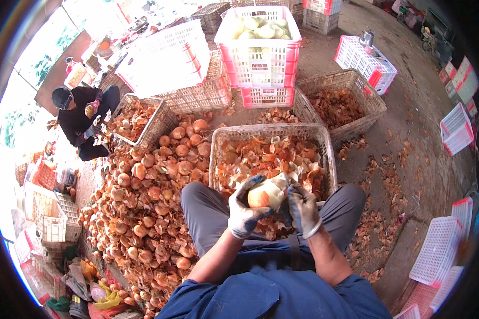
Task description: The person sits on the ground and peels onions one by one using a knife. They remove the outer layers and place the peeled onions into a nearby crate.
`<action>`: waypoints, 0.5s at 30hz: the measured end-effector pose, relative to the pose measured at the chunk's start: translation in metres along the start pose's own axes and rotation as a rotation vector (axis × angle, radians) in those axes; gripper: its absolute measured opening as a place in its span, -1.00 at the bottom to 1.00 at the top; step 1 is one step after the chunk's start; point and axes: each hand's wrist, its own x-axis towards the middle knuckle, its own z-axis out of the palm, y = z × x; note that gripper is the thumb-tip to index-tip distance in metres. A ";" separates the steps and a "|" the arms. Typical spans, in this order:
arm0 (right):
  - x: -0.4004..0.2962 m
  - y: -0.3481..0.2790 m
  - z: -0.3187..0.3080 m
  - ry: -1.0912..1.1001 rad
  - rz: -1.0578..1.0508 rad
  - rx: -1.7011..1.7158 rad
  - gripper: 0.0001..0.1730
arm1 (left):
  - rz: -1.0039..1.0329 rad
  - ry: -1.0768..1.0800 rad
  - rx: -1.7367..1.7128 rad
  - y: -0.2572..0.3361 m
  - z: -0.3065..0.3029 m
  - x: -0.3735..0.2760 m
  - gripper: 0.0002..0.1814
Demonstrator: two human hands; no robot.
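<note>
My left hand [245, 209], in a white work glove with a blue-grey coated palm, grips a partly peeled onion [262, 194] from the left. Pale flesh shows on most of the onion, and a patch of orange skin stays on its lower left. My right hand [304, 209], gloved the same way, is curled at the onion's right side. Its fingers pinch a loose pale flap of skin [281, 181]; whether a tool is also in that fist is hidden. Below both hands, between my knees, stands a plastic crate [330, 159] filled with onion skins [263, 157].
A large heap of unpeeled onions [143, 223] lies to my left. Ahead stand stacked crates [259, 63] topped with peeled onions [259, 30]. Another skin-filled crate [367, 107] is at front right. A seated co-worker [82, 115] is beside a further crate [143, 127] of skins.
</note>
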 end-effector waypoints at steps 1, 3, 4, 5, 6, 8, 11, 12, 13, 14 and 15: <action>0.004 0.003 -0.002 -0.017 -0.097 -0.017 -0.55 | 0.056 -0.045 0.042 -0.002 -0.003 0.000 -0.06; 0.007 0.000 0.005 -0.037 -0.231 -0.071 -0.56 | -0.033 -0.019 -0.140 -0.003 -0.001 0.001 -0.04; 0.009 -0.009 0.012 -0.044 -0.277 -0.111 -0.57 | -0.068 -0.023 -0.235 -0.002 0.000 0.000 -0.04; 0.010 -0.013 0.015 -0.050 -0.322 -0.152 -0.57 | -0.104 -0.027 -0.330 -0.001 0.001 -0.002 -0.03; 0.012 -0.010 0.014 -0.034 -0.362 -0.238 -0.54 | -0.139 -0.031 -0.421 0.001 0.001 -0.002 -0.03; 0.009 0.009 0.005 -0.069 -0.155 0.179 -0.48 | -0.157 -0.031 -0.516 -0.007 -0.002 -0.001 -0.03; -0.017 -0.027 0.021 -0.261 -0.046 0.150 -0.32 | -0.128 0.020 -0.517 -0.011 -0.005 0.001 -0.02; -0.022 -0.028 0.028 -0.251 -0.080 0.082 -0.31 | -0.093 0.036 -0.497 -0.013 -0.005 0.003 -0.02; -0.025 -0.027 0.032 -0.241 -0.115 0.015 -0.29 | -0.058 0.052 -0.477 -0.013 -0.004 0.004 -0.02; -0.026 -0.023 0.031 -0.289 -0.171 -0.029 -0.27 | -0.069 0.059 -0.427 -0.012 -0.005 0.003 -0.02; -0.026 -0.022 0.033 -0.261 -0.194 -0.108 -0.27 | -0.056 0.068 -0.405 -0.011 -0.004 0.003 -0.02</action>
